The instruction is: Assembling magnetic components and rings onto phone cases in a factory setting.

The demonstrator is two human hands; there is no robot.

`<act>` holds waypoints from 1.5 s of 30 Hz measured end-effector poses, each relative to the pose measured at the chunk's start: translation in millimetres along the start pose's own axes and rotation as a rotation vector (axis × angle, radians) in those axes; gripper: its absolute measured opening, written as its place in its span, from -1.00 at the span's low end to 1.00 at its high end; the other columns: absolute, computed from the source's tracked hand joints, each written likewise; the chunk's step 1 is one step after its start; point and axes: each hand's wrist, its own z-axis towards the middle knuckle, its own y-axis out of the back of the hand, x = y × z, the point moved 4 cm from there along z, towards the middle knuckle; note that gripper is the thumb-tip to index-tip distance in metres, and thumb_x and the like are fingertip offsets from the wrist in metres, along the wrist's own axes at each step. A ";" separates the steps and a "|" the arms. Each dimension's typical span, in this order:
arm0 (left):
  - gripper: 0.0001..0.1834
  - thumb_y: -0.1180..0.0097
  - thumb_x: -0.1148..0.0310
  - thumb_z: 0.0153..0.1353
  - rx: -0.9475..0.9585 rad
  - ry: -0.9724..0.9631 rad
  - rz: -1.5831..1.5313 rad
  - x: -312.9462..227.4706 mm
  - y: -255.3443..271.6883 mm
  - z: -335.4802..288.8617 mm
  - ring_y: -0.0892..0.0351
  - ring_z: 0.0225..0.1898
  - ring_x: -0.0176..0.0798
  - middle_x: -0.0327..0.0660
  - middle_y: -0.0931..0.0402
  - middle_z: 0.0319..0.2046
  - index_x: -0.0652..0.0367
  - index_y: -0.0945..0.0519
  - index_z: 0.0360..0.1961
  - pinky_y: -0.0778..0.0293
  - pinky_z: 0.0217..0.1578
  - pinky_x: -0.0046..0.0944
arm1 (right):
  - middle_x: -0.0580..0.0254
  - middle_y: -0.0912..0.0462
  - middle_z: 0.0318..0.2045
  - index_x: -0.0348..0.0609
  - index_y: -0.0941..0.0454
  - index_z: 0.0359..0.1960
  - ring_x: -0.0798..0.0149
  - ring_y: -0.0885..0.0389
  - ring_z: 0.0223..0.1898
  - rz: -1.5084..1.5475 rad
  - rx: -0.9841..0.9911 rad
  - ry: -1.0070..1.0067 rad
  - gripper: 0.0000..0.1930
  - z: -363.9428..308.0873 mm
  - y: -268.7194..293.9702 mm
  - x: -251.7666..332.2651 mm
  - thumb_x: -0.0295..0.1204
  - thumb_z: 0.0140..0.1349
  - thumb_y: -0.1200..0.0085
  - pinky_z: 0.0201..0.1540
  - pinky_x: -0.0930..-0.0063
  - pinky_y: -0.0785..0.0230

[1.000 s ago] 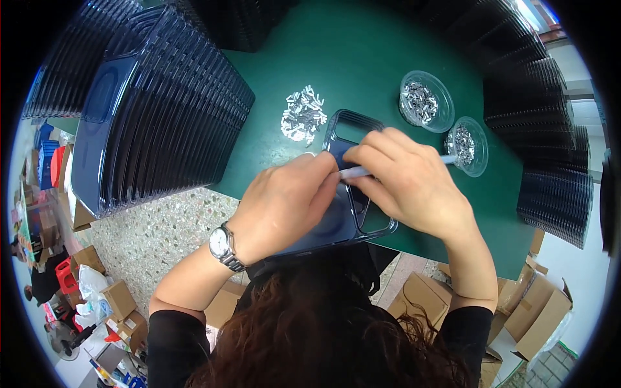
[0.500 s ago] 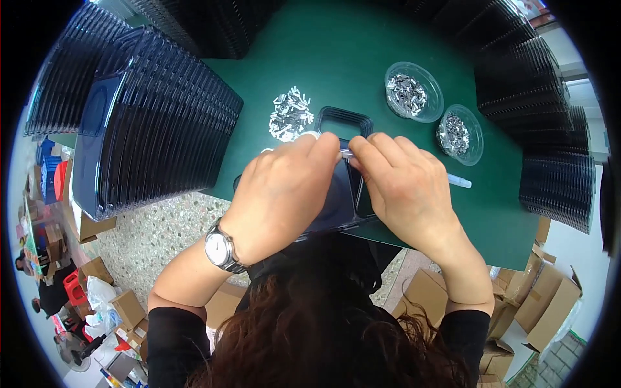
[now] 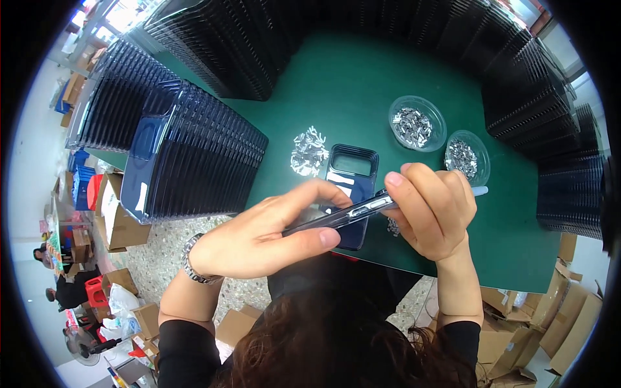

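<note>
A dark phone case [image 3: 370, 208] is held tilted, edge-on to me, above the table's front edge. My left hand [image 3: 265, 226] has it between thumb and fingers at the lower left end. At the upper right end my right hand [image 3: 436, 210] grips it with curled fingers. Beneath it lie more dark phone cases [image 3: 354, 239], stacked, with a large camera cutout at the far end and white strips on top. Just beyond my left hand is a loose pile of small white and silvery pieces [image 3: 309, 153].
Two clear round tubs [image 3: 417, 125] [image 3: 467, 158] of small metallic pieces stand at the right on the green table [image 3: 356, 71]. A light-blue stick [image 3: 480, 191] pokes out by my right hand. Tall case stacks [image 3: 200, 149] line the left, back and right. Cardboard boxes [image 3: 543, 330] crowd the floor.
My hands have moved apart from close together over the case, which is now lifted and turned edge-on. The stack beneath has come into view. The whole view has shifted slightly.
</note>
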 end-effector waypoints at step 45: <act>0.15 -0.39 0.08 0.10 -0.507 -0.004 1.016 62.9 -68.9 68.4 -0.60 0.11 0.43 0.48 0.01 0.54 -0.04 -0.05 0.67 -0.67 -0.03 0.15 | 0.10 -0.73 -0.22 -0.31 -0.70 0.00 0.13 -0.67 -0.34 0.138 -0.117 -0.380 -0.59 -68.4 -16.3 -54.7 -0.70 0.03 -0.30 -0.34 0.34 -0.55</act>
